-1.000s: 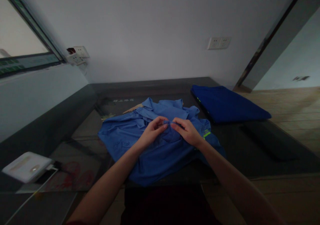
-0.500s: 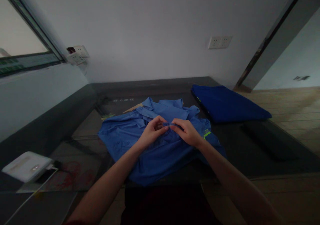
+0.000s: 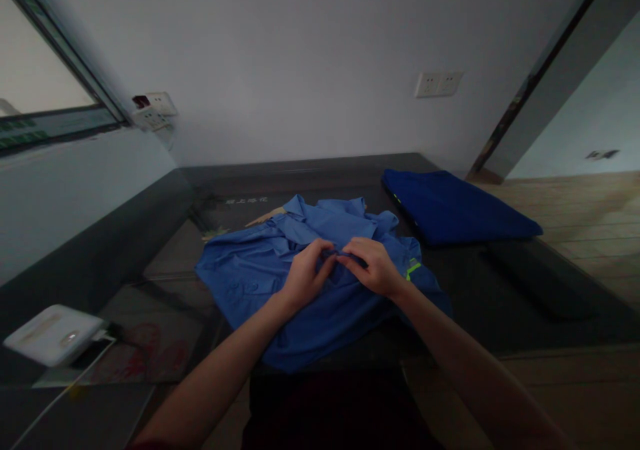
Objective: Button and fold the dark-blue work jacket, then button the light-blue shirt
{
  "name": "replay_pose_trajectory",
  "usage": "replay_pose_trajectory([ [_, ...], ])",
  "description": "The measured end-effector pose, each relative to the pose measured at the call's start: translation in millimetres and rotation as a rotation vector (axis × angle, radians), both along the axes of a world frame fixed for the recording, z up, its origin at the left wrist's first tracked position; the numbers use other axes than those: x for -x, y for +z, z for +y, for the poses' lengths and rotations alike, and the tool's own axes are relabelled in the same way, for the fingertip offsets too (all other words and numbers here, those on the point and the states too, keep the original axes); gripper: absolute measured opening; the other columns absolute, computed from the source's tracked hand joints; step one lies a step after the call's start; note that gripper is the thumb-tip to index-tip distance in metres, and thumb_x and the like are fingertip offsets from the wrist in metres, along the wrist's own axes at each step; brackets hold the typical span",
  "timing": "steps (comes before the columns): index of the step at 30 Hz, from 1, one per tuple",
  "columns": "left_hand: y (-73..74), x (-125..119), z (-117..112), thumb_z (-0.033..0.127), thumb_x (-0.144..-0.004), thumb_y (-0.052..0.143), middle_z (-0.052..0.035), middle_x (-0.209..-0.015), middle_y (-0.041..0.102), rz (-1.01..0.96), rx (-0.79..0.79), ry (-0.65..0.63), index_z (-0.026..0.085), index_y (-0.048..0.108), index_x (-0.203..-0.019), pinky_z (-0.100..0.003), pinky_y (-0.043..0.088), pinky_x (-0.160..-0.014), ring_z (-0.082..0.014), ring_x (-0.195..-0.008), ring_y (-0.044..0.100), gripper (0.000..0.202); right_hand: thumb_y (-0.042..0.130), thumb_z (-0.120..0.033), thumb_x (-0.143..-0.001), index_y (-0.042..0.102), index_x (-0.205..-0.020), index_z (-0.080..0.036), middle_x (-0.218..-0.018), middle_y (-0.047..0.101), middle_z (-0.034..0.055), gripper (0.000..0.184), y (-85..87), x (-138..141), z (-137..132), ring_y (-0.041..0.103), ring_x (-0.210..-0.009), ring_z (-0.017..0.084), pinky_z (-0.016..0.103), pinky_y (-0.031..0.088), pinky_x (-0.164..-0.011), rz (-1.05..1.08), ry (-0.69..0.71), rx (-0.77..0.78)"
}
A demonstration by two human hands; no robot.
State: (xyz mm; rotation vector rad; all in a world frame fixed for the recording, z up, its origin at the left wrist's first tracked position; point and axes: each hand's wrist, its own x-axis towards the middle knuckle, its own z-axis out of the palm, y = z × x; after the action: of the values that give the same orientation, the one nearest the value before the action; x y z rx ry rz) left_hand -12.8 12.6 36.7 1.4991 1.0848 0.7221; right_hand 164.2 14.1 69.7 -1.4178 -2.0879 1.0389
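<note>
A crumpled blue shirt (image 3: 260, 283) with a small yellow-green stripe at its right side lies on the dark table (image 3: 500, 283) in front of me. My left hand (image 3: 306, 275) and my right hand (image 3: 371, 265) meet over the middle of the shirt. Both pinch the fabric at the front edge, fingertips almost touching each other. What exactly sits between the fingertips is too small and dark to make out.
A folded dark blue garment (image 3: 450, 209) lies at the back right of the table. A white box-like device (image 3: 50, 333) with a cable sits at the near left. Wall sockets (image 3: 437, 84) are on the wall behind; a window is at the left.
Both hands have sunk slightly lower onto the shirt and the left fingers have curled in closer to the right ones. The shirt has barely shifted.
</note>
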Motion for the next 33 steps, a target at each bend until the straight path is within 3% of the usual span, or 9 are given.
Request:
replay_pose_trajectory([
  [5,7.0,2,5,0.027,-0.092,0.043,-0.0056,-0.088,0.060,-0.002,-0.034,0.020,0.018,0.055,-0.095,-0.028,0.044,-0.076,-0.0168,-0.082,0.055,0.016,0.046,-0.036,-0.092,0.057,-0.077,-0.020,-0.072,0.060,0.0046,0.024,6.1,0,1,0.055,-0.068,0.018,0.030,0.041,-0.066,0.083,-0.125,0.008],
  [8,4.2,3,10,0.030,-0.094,0.038,-0.0092,-0.104,0.060,0.001,-0.032,0.003,0.017,0.054,-0.109,-0.032,0.042,-0.089,-0.0193,-0.099,0.054,0.025,0.047,-0.039,-0.091,0.055,-0.074,-0.020,-0.069,0.057,0.0032,0.027,12.3,-4,3,0.053,-0.063,0.017,0.029,0.040,-0.062,0.085,-0.303,0.024],
  [12,-9.5,0,10,0.036,-0.093,0.042,-0.0102,-0.137,0.047,0.195,0.010,-0.151,0.022,0.041,-0.134,-0.043,0.028,-0.108,-0.0237,-0.129,0.038,0.044,0.047,-0.045,-0.090,0.052,-0.068,-0.020,-0.057,0.045,-0.0016,0.034,19.4,-16,6,0.041,-0.051,0.012,0.026,0.033,-0.050,0.088,-0.558,-0.011],
  [16,-25.6,-2,2,0.051,-0.089,0.044,-0.0059,-0.152,0.028,0.470,0.144,-0.338,0.033,0.026,-0.144,-0.062,0.015,-0.108,-0.0311,-0.140,0.017,0.060,0.050,-0.049,-0.087,0.053,-0.067,-0.019,-0.056,0.044,-0.0037,0.036,23.9,-30,14,0.039,-0.050,0.011,0.024,0.031,-0.048,0.064,-0.728,-0.118],
  [18,-32.4,0,-2,0.059,-0.086,0.044,-0.0055,-0.155,0.021,0.562,0.178,-0.405,0.038,0.019,-0.145,-0.068,0.013,-0.105,-0.0345,-0.141,0.012,0.067,0.050,-0.048,-0.087,0.056,-0.068,-0.019,-0.059,0.049,-0.0027,0.036,24.7,-39,20,0.045,-0.053,0.011,0.023,0.034,-0.050,0.007,-0.709,-0.066],
  [20,-38.0,2,-5,0.066,-0.079,0.049,-0.0076,-0.155,0.020,0.642,0.167,-0.449,0.039,0.015,-0.146,-0.068,0.016,-0.104,-0.0368,-0.141,0.013,0.080,0.050,-0.047,-0.088,0.059,-0.071,-0.019,-0.063,0.056,-0.0008,0.034,23.9,-50,25,0.052,-0.058,0.014,0.025,0.038,-0.054,-0.096,-0.575,0.080],
  [24,-46.4,3,-3,0.070,-0.064,0.062,-0.0139,-0.144,0.037,0.767,0.081,-0.437,0.028,0.026,-0.144,-0.058,0.028,-0.102,-0.0368,-0.132,0.031,0.098,0.054,-0.044,-0.085,0.065,-0.089,-0.019,-0.085,0.067,0.0064,0.027,18.7,-77,21,0.062,-0.078,0.023,0.032,0.046,-0.069,-0.434,-0.291,0.279],
  [28,-51.0,-1,5,0.068,-0.069,0.060,-0.0157,-0.124,0.057,0.808,0.110,-0.412,0.019,0.037,-0.135,-0.049,0.038,-0.094,-0.0337,-0.116,0.050,0.086,0.056,-0.049,-0.083,0.063,-0.105,-0.018,-0.100,0.067,0.0104,0.039,11.8,-96,4,0.062,-0.092,0.028,0.038,0.047,-0.079,-0.548,-0.265,0.375],
  [33,-50.2,-2,13,0.060,-0.077,0.056,-0.0141,-0.106,0.067,0.842,0.266,-0.445,0.018,0.021,-0.142,-0.036,0.046,-0.080,-0.0310,-0.098,0.064,0.085,0.052,-0.054,-0.084,0.062,-0.108,-0.020,-0.105,0.067,0.0098,0.042,-0.1,-100,-10,0.063,-0.094,0.027,0.039,0.048,-0.083,-0.475,-0.331,0.471],
])
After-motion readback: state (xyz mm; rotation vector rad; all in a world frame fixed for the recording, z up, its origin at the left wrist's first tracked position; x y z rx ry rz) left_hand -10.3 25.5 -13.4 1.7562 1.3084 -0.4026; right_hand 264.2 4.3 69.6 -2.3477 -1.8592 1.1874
